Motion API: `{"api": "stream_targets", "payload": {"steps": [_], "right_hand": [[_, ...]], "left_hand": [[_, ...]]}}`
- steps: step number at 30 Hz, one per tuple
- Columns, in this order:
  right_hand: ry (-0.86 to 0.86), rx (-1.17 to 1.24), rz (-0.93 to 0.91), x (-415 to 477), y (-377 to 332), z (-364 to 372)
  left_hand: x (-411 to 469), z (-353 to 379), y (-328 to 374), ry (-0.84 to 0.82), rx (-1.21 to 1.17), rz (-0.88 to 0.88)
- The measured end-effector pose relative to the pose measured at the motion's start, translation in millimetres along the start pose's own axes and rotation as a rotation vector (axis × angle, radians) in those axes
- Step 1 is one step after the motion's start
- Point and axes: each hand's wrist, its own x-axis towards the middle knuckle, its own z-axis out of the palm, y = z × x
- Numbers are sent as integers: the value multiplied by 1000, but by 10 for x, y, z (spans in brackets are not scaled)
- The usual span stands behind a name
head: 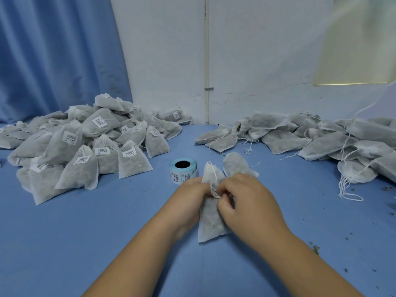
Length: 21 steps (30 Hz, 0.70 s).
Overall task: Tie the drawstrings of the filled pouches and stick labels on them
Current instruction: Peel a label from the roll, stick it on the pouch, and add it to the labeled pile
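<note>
A filled white mesh pouch [211, 221] stands on the blue table in front of me, its neck gathered and its drawstring looped at the top. My left hand [189, 197] grips its left side. My right hand [244, 200] pinches a white barcode label [215, 189] against the pouch's upper front. A second filled pouch [236, 166] lies just behind them. A roll of barcode labels [183, 170] with a blue core stands upright behind my left hand.
A heap of tied, labelled pouches [85, 146] covers the table's left side. Unlabelled pouches with loose white strings [321, 140] are piled along the right. Dark crumbs dot the blue tabletop [107, 232] at the right. A blue curtain and white wall stand behind.
</note>
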Motion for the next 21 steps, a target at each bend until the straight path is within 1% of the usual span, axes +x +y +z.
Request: {"api": "stream_targets", "payload": {"steps": [2, 4, 7, 12, 16, 21], "right_hand": [[-10, 8, 1, 2, 0, -7], [-22, -1, -3, 2, -4, -10], [-41, 9, 3, -5, -12, 0], [-13, 121, 51, -6, 0, 2], [-7, 207, 72, -14, -14, 0], [57, 128, 25, -9, -37, -2]], "left_hand": [[17, -3, 3, -4, -162, -36], [29, -4, 0, -3, -238, -61], [18, 7, -4, -3, -214, -70], [31, 7, -22, 38, -203, -81], [33, -13, -31, 57, -126, -67], [13, -10, -33, 19, -69, -7]]}}
